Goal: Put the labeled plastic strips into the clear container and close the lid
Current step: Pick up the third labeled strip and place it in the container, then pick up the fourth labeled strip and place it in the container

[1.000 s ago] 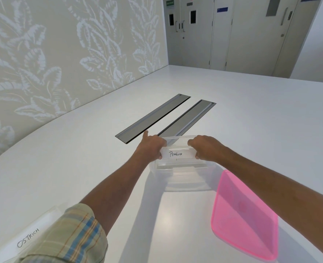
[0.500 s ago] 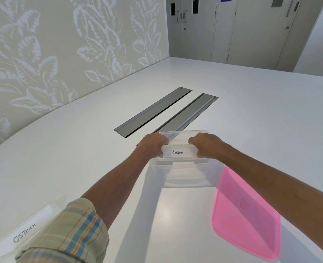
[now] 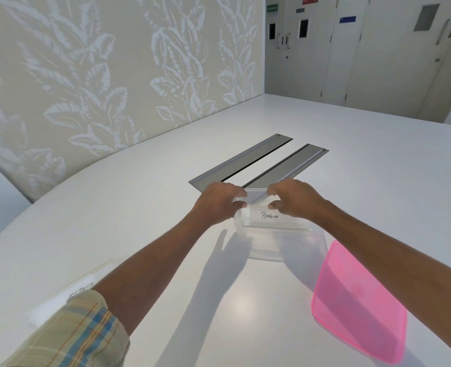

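Since half a second ago the PENGUIN strip (image 3: 269,218) sits lower, down inside the clear container (image 3: 280,234), and both hands have shifted from its ends to its top edge, closer together. From here I read the left hand (image 3: 219,201) at 11 o'clock of the container, fingers curled, thumb and fingertips pinching the upper left corner of the strip against the container's rim. Right hand (image 3: 293,198) is at 1 o'clock, fingers bent, thumb pressing the strip's upper right edge; grip is partly closed on the strip, not a full fist. I cannot tell whether the strip's lower edge touches the container floor. It stands roughly upright, lettering facing me. Container rests on the white table (image 3: 139,221), at frame centre. Pink lid (image 3: 359,300) lies flat on the table at 4 o'clock of the container, just beside it, off the box. A second strip (image 3: 68,295) lies at 8 o'clock, well apart from the container, partly hidden under my left plaid sleeve (image 3: 73,332); its writing is mostly covered and blurred. Two grey recessed panels (image 3: 258,162) run away at 12 o'clock, just beyond the hands. Leaf-patterned wall (image 3: 100,75) at 10 o'clock.
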`<state>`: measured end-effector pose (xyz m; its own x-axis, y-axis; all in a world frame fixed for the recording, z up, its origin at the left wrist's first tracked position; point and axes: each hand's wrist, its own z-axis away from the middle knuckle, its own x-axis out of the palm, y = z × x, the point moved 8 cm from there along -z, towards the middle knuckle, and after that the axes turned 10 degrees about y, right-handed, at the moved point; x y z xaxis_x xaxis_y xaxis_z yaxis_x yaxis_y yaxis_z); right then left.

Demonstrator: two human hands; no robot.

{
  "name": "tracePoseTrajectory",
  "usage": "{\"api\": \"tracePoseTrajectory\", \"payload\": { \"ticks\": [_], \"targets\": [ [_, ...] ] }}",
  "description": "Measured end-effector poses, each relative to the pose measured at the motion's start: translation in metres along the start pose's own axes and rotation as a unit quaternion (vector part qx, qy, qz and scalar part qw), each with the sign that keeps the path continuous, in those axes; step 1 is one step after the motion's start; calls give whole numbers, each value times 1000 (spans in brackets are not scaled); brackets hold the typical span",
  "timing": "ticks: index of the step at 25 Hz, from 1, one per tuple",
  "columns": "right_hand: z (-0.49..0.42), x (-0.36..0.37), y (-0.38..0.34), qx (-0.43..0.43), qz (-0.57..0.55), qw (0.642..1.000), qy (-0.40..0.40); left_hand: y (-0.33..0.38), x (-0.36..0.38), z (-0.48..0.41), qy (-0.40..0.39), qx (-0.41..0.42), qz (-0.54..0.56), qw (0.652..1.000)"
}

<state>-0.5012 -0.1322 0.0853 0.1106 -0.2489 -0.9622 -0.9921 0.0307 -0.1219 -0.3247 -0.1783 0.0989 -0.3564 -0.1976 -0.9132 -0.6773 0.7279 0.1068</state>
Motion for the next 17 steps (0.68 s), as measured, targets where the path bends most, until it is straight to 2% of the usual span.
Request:
{"api": "tracePoseTrajectory", "payload": {
  "ticks": [3,7,11,17],
  "targets": [
    [5,-22,-48,-26,-7,999,28,-25,-27,34,-4,-48,-5,999],
    [17,-35,-123,-76,-36,996,35,-66,-54,89,-49,-113,8,992],
    [31,-28,-197,-101,-99,990,6,-107,-78,154,-73,-157,11,985],
    [51,5,-302,-148,-135,978,-53,-176,-110,255,-80,-237,6,968]
  ]
}}
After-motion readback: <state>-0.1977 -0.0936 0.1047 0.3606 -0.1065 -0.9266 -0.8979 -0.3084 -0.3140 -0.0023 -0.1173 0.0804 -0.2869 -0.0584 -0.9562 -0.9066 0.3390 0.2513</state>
